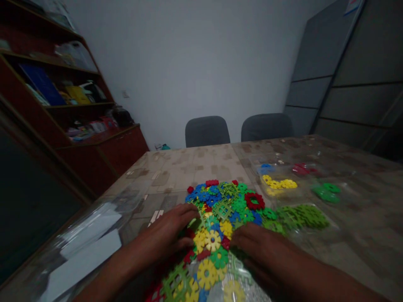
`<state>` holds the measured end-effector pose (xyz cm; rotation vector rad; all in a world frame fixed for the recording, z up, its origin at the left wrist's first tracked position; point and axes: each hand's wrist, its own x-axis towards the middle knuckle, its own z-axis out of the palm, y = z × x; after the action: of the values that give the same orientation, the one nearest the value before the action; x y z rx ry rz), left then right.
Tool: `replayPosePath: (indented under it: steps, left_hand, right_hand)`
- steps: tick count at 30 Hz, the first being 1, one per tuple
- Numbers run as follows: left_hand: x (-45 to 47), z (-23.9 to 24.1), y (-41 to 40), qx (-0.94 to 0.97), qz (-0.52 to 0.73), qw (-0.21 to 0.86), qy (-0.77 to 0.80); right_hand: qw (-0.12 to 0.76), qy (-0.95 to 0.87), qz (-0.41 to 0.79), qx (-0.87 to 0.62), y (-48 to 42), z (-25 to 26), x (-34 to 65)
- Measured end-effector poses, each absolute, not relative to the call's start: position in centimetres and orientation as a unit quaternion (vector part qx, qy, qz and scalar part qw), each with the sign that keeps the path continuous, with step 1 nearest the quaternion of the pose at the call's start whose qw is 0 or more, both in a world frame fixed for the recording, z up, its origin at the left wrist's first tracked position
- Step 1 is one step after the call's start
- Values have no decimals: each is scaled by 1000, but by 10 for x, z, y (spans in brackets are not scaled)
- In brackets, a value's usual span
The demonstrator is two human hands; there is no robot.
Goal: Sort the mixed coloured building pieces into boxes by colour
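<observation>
"What's nearest?"
"The left hand and right hand, both loosely curled, on either side of the pile of plastic pieces on the counter; whether they grip any, one cannot tell."
"Farther off?"
"Yellow pieces, rightward; then two chairs."

Left fingers and right fingers among colourful plastic pieces

Pretty dim overall, light source out of view so can't call direction. Wall flat blue-grey, bookcase and lower left corner sinking near black. Wide-angle warp strong: bookcase and right-side panels lean outward. Streaky glare on clear plastic at left. Shadowy left hand, right hand; counter pattern kinda mushy.
</observation>
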<state>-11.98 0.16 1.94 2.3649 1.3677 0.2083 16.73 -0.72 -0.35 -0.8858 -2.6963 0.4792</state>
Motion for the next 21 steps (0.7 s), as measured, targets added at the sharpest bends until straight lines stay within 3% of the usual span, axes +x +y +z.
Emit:
replayPosePath:
  steps: [11,21]
  left_hand:
    - [-111,5,-1,858,56,211,466]
    - [-111,11,4,872,54,185,450]
  right_hand:
    - [106,-937,97,-317,5,-38,108]
    - [147,-908,212,-329,18,-21,132]
